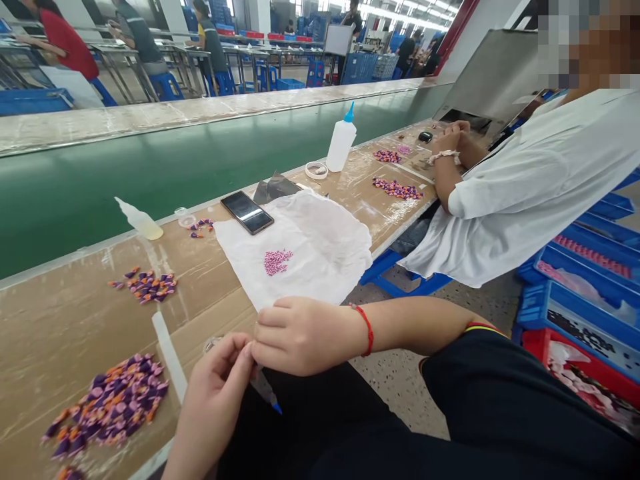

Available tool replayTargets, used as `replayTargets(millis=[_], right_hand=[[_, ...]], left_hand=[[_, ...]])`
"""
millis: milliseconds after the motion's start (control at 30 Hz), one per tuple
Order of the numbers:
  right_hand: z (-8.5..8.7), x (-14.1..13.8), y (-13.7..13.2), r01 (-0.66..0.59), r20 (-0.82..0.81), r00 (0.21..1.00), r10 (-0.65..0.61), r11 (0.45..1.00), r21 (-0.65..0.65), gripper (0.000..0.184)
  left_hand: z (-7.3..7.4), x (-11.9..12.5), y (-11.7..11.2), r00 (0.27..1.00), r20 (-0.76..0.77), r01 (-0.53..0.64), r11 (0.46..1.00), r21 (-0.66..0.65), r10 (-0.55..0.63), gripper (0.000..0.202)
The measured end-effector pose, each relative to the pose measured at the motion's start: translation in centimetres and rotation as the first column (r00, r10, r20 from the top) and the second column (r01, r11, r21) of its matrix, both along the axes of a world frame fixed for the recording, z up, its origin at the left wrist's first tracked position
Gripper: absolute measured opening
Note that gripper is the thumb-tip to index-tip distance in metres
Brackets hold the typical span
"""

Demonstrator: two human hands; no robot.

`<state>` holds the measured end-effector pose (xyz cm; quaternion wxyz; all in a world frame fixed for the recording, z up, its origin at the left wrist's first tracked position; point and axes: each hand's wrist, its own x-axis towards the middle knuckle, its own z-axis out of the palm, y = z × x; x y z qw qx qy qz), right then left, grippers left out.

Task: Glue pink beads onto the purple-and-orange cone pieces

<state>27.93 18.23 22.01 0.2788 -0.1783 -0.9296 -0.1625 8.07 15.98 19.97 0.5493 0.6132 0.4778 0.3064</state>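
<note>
My left hand (215, 393) is closed in a pinch, thumb against forefinger, touching the fingertips of my right hand (300, 337). Whatever lies between the fingertips is hidden. From under my curled right hand a translucent glue bottle (265, 390) points down with its blue tip; most of it is covered. A bit of clear plastic (211, 343) shows behind my left fingers. Just beyond my hands lies a white cloth (320, 233) with a pile of tiny pink beads (277, 262). Left of them, purple, orange and pink small pieces (115, 400) are heaped on the cardboard-covered table (200, 280).
A phone (247, 213), a tape roll (317, 171), a white blue-tipped bottle (343, 143) and a smaller squeeze bottle (143, 223) stand or lie along the green belt (190, 160). A co-worker in a white shirt (540, 180) sits at right, near blue bins (590, 327).
</note>
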Motion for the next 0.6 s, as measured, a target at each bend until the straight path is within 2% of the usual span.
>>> replayTargets(millis=[100,233,300,367,433,533,600], right_hand=[[0.2,-0.1,0.0,-0.035,0.017,0.999,0.035,0.998,0.042,0.024],[0.4,0.1,-0.2,-0.068,0.032,0.997,0.067,0.997,0.038,0.023],[0.4,0.1,-0.3,-0.066,-0.007,0.998,0.066,0.997,-0.038,0.024],[0.3,-0.1,-0.4,-0.074,-0.111,0.992,0.052,0.977,-0.200,0.025],[0.4,-0.3,-0.5,-0.104,-0.251,0.968,-0.009,0.896,-0.432,0.018],[0.8,-0.7,-0.7,-0.160,-0.349,0.921,-0.170,0.653,-0.741,0.008],[1.1,-0.9,-0.8,-0.192,-0.345,0.910,-0.229,0.505,-0.842,0.008]], left_hand=[[0.4,0.2,0.0,1.000,-0.005,-0.004,1.000,-0.030,0.004,0.042],[0.6,0.7,-0.5,0.996,0.062,-0.066,0.996,-0.061,0.070,0.037],[0.7,1.0,-0.9,0.988,0.098,-0.116,0.992,-0.051,0.121,0.033],[0.8,1.3,-1.2,0.979,0.119,-0.164,0.986,-0.012,0.165,0.028],[1.0,1.4,-1.4,0.973,0.108,-0.213,0.975,0.064,0.206,0.024],[1.3,1.3,-1.7,0.961,0.032,-0.275,0.928,0.252,0.276,0.016],[1.5,1.2,-1.9,0.954,-0.028,-0.265,0.888,0.377,0.297,0.014]])
